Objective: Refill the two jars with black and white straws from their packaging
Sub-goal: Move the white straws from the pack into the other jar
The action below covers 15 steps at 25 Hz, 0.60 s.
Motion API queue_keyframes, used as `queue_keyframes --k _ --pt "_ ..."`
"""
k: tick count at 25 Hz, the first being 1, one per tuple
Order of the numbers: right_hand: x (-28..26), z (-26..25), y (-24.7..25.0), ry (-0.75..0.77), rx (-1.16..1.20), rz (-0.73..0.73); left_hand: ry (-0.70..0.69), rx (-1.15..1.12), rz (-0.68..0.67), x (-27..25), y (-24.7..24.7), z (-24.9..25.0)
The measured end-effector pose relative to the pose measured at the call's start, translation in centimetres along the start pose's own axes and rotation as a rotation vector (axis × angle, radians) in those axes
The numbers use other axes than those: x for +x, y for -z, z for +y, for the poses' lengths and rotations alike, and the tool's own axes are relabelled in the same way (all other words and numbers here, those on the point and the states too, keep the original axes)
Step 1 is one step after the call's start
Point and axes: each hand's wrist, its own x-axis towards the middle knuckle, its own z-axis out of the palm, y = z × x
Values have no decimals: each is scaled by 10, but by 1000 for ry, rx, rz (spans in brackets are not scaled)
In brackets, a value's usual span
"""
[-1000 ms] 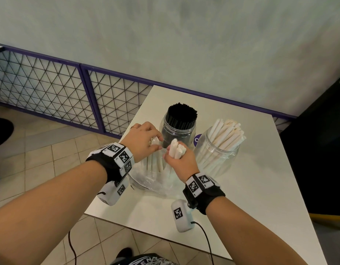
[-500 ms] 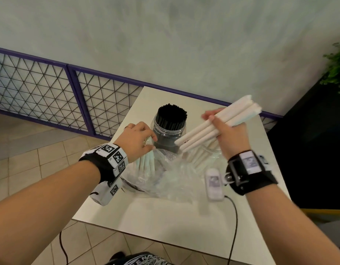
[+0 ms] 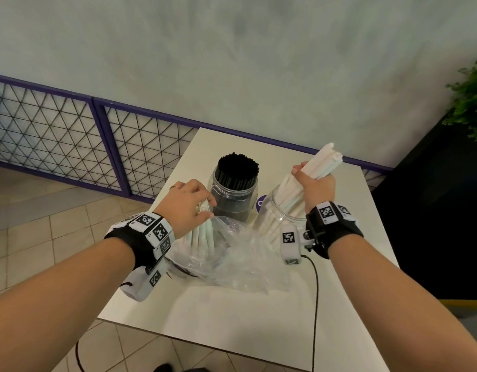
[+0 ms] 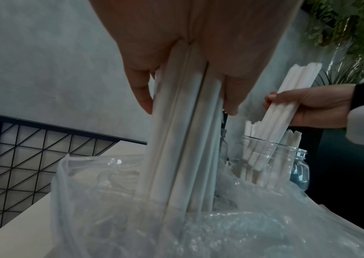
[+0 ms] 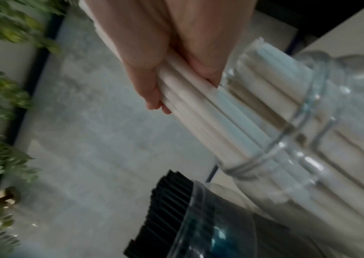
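Two glass jars stand on the white table (image 3: 232, 312). The left jar (image 3: 233, 196) is packed with black straws (image 3: 238, 167). The right jar (image 3: 279, 218) holds white straws. My right hand (image 3: 316, 183) grips a bundle of white straws (image 3: 324, 162) whose lower ends sit inside the right jar's mouth (image 5: 287, 132). My left hand (image 3: 190, 204) grips the tops of more white straws (image 4: 185, 139) that stand upright in the clear plastic bag (image 3: 232, 259) in front of the jars.
A purple-framed wire mesh fence (image 3: 70, 135) runs along the table's left and back. A grey wall rises behind. A green plant (image 3: 471, 98) and a dark surface lie at the right. A black cable (image 3: 315, 304) trails from my right wrist over the table.
My right hand lifted a bundle of white straws out of the bag, swung it right and lowered its ends into the right jar. My left hand kept its grip on the bagged straws.
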Motion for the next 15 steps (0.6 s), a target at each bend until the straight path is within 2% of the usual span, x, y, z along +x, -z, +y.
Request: queue_keyframes --k 4,6,8,10,11,15 --pt "3 25 -17 0 -74 -27 15 4 -18 -1 1 -3" --pt "3 31 -20 93 -169 -85 19 3 -13 -1 1 -3" --pt "2 33 -22 276 -256 -145 18 7 -9 -2 1 -5" --pt "4 35 -22 443 -428 -188 18 12 -12 -1 1 -6" --pt "7 37 -21 480 -532 -210 20 11 -15 -1 1 -7" --pt "18 36 -13 491 -948 -312 23 -17 -1 0 2 -9"
